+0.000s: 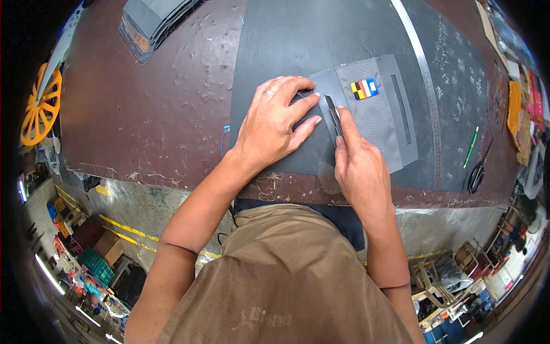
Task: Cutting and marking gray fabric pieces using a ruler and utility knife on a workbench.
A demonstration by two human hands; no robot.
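Item: dark grey fabric panel (312, 146), lying flat near the front edge of the scuffed brown worktable (149, 109), on top of a larger dark sheet (286, 40). Your left hand (275, 123) is pressing down on it, palm flat and fingers spread, gripping nothing — it is only pinning the panel. Your right hand (358, 166) is closing around a slim dark blade-like tool (333, 113), forefinger stretched along its back, the tip resting on the panel just beside your left fingertips; whether it is a knife or a marker, the view is too small to tell. Adjoining item: a lighter grey pocket piece (378, 114) carrying a small striped colour patch (364, 88), touching the panel on its right side. Further right: a long metal ruler (421, 63), a green pen (471, 146) and black scissors (476, 175), all well apart from your hands. Far left: a stack of grey cut pieces (152, 23). Risks, as a judgement: the tool is working very near your left fingers, so a slip toward them could nick a fingertip; the line is running freehand with the ruler lying unused, so it may be wandering; and should your flat hand be easing off, the panel could be creeping over the sheet below — pulling the line off true.
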